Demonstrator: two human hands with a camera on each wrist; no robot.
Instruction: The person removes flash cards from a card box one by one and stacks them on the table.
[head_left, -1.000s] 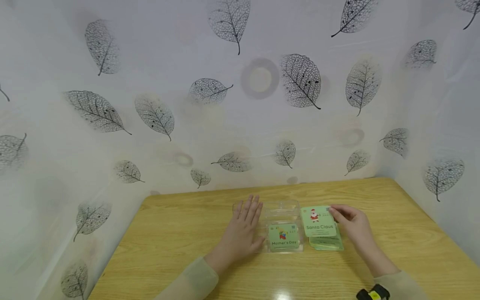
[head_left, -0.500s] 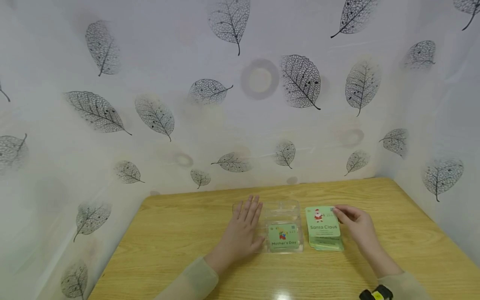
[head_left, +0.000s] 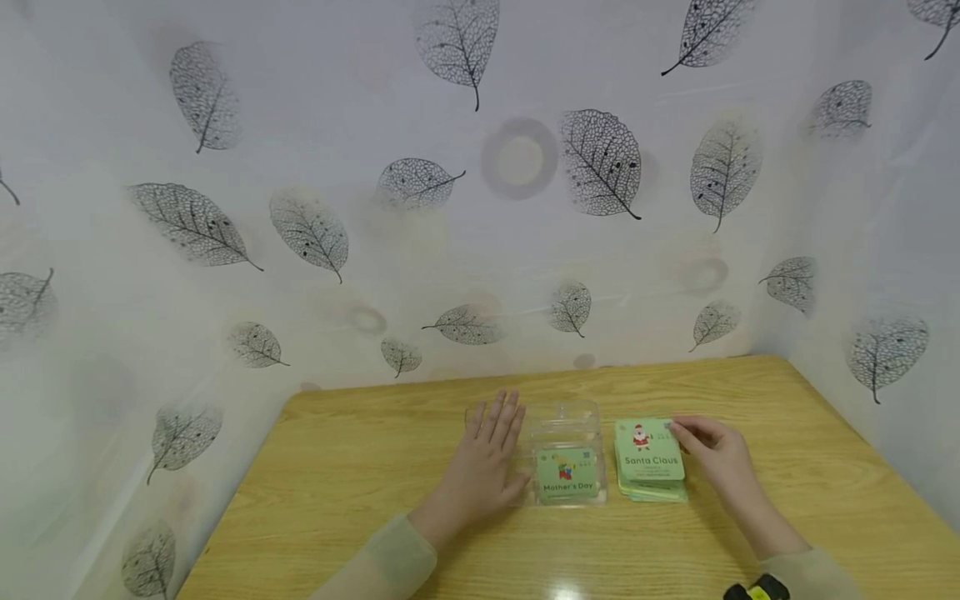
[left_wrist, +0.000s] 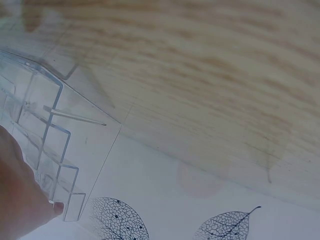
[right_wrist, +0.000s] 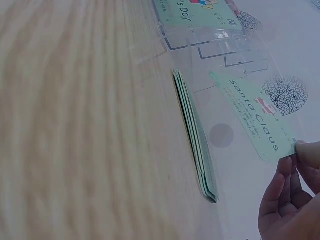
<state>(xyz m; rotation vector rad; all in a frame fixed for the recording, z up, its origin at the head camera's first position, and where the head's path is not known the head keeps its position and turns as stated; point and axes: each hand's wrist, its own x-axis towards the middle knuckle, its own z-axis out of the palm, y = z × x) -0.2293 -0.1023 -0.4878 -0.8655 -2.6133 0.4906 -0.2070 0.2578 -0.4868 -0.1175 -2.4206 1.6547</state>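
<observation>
My right hand (head_left: 718, 460) pinches a pale green "Santa Claus" card (head_left: 650, 452) by its upper right corner. Below that card is a stack of green cards (head_left: 660, 494) on the table; the right wrist view shows a gap between the card (right_wrist: 255, 120) and the stack (right_wrist: 194, 137). My left hand (head_left: 482, 468) lies with straight fingers over the left part of a clear plastic stepped card holder (head_left: 564, 414). A "Mother's Day" card (head_left: 567, 477) sits in the holder's front, right-hand slot. In the left wrist view, the holder's tiers (left_wrist: 62, 130) show beside part of my hand (left_wrist: 22, 195).
The wooden table (head_left: 360, 467) reaches back to a white curtain (head_left: 517, 250) printed with dark leaves, which also hangs along both sides. A black and yellow wrist strap (head_left: 757, 590) shows at the bottom right.
My right hand has carried the "Santa Claus" card to the right and slightly nearer, so it now covers most of the stack. My left hand and the holder have stayed put.
</observation>
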